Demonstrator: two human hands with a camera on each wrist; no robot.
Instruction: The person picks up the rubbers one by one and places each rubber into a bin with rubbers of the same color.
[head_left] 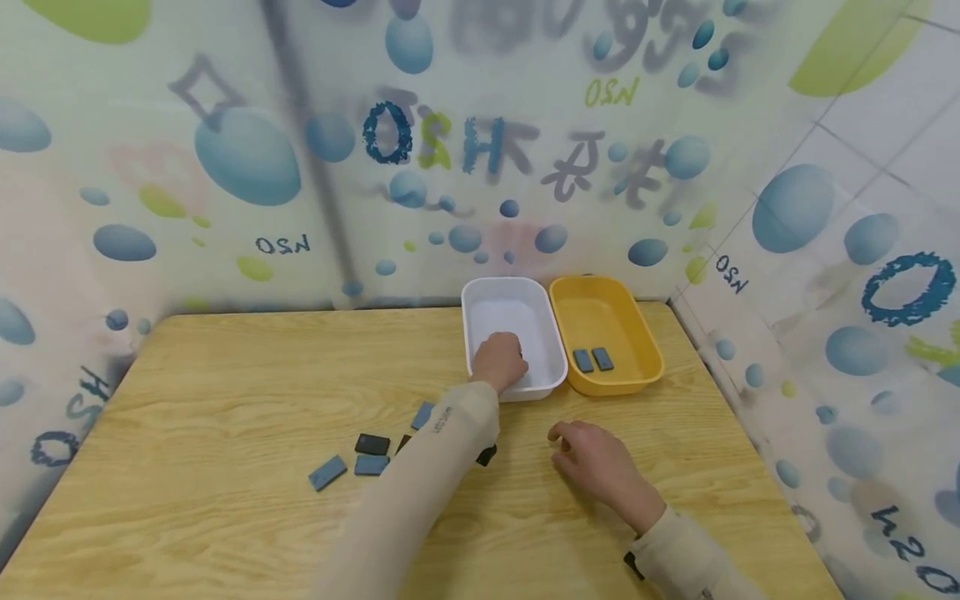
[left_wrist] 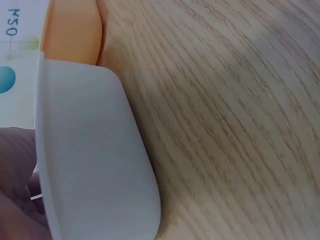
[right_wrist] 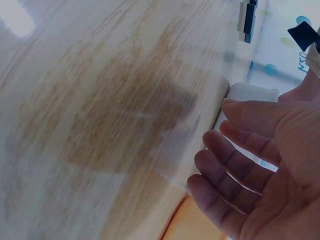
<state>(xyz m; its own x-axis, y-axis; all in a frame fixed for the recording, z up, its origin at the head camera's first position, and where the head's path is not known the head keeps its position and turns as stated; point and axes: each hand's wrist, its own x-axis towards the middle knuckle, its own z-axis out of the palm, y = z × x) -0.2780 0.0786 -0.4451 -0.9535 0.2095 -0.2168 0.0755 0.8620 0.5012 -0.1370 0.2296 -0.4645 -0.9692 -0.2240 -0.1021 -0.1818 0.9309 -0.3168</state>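
Note:
My left hand (head_left: 500, 362) reaches over the near side of the white plastic tray (head_left: 551, 377), fingers bent downward inside it. In the left wrist view, the tray's wall hides most of those fingers, and I cannot tell whether they hold anything. Above the table, right of the left forearm, my right hand (head_left: 596, 467) hangs with loosely curved fingers and an uncovered palm in the right wrist view; it holds nothing. Small flat blue-grey blocks (head_left: 327, 472) and black blocks (head_left: 372, 444) lie on the table left of the left sleeve, which partly covers some.
A yellow tray (head_left: 618, 320) stands right beside the white one, with two blue-grey blocks (head_left: 602, 358) in it. Both trays are at the back edge of the wooden table (head_left: 225, 400), close to a patterned wall covering (head_left: 450, 208).

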